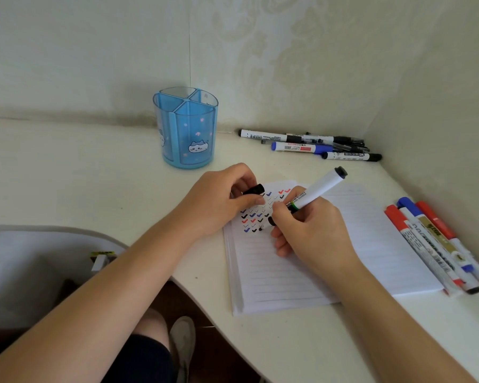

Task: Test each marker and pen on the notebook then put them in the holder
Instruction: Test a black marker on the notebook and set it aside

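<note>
An open lined notebook [288,277] lies on the white desk, its upper left page covered with rows of black, blue and red check marks. My right hand [307,230] grips a white black-ink marker [315,190], tip down on the page beside the last marks. My left hand [219,200] rests on the notebook's top left corner and pinches the marker's black cap [253,189]. The blue see-through holder [187,128], split into compartments, stands empty at the back of the desk, left of the notebook.
Several black and blue markers and pens [313,146] lie in a pile by the back wall. Several red and blue markers [437,244] lie along the notebook's right edge. The desk [80,167] has a curved front edge; my legs and a shoe show below it.
</note>
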